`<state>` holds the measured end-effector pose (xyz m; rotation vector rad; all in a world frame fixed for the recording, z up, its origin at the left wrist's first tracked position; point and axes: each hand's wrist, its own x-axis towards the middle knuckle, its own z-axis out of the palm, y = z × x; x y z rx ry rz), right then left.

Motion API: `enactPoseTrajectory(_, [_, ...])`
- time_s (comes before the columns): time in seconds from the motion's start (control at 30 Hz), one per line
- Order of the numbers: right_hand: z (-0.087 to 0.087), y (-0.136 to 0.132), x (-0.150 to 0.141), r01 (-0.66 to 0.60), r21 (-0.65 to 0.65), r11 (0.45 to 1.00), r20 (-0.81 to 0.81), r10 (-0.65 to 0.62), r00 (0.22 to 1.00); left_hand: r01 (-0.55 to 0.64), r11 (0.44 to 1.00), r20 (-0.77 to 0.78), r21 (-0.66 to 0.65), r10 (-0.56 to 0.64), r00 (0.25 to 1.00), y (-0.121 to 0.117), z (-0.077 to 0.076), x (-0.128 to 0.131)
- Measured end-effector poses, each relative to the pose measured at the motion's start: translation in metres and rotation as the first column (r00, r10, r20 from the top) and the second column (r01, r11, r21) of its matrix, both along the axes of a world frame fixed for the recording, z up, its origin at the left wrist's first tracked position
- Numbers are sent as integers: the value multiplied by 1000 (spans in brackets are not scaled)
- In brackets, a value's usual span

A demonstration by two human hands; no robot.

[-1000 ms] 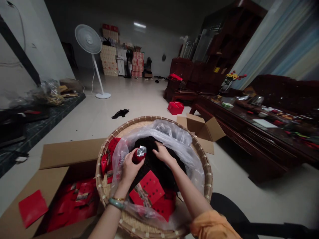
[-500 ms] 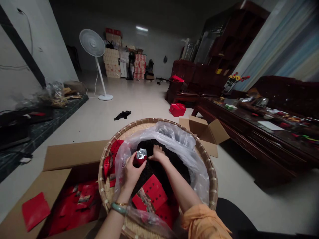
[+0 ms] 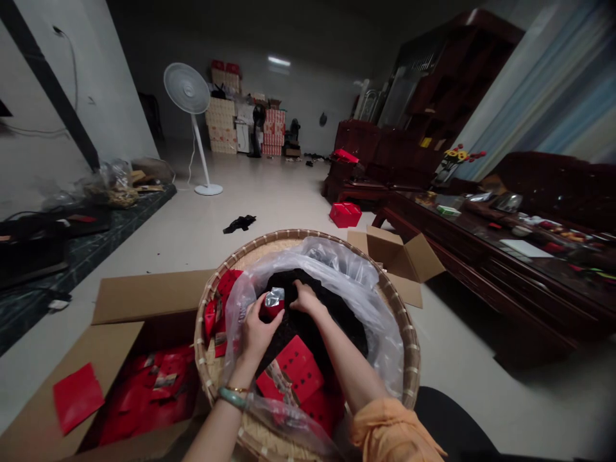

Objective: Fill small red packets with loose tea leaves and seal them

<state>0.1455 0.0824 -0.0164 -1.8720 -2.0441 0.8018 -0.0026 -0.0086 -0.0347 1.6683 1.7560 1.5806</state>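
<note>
My left hand is closed around a small red pouch with a silvery foil opening facing up. It holds the pouch over dark, loose, leaf-like material inside a clear plastic bag. My right hand reaches into that dark material just right of the pouch, thumb and fingers apart; some fingertips are hard to see against the black. A round woven bamboo basket holds the bag. Red printed packets lie on the near side of the bag, below my hands.
At left, an open cardboard box contains many red packets, and one red packet rests on its flap. Another open carton stands behind the basket at right, beside a long dark wooden table. A white standing fan is farther back.
My right hand's fingers have shifted slightly and turned deeper into the dark material. My left hand keeps the pouch at nearly the same place. The whole view has moved a little.
</note>
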Motion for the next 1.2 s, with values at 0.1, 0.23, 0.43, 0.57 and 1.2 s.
enactPoseTrajectory(0.1, [-1,-2,8,43,79,996,-212,-26,977,17,1000,-14,-1,-17,1000,-1,1,1])
enactPoseTrajectory(0.23, [-5,-9,8,223,-130,966,-835,-228,500,24,999,-21,25,-23,999,-1,4,3])
enactPoseTrajectory(0.43, [-3,-28,1,-27,-447,894,-892,-448,-58,16,999,-30,37,-15,999,-4,6,3])
enactPoseTrajectory(0.57, [5,-40,1,-106,-519,848,-815,-529,-236,25,999,-42,33,-23,999,-6,8,3])
enactPoseTrajectory(1.2, [59,-44,5,248,-366,897,-898,-270,-347,124,992,-226,11,-118,967,3,21,27])
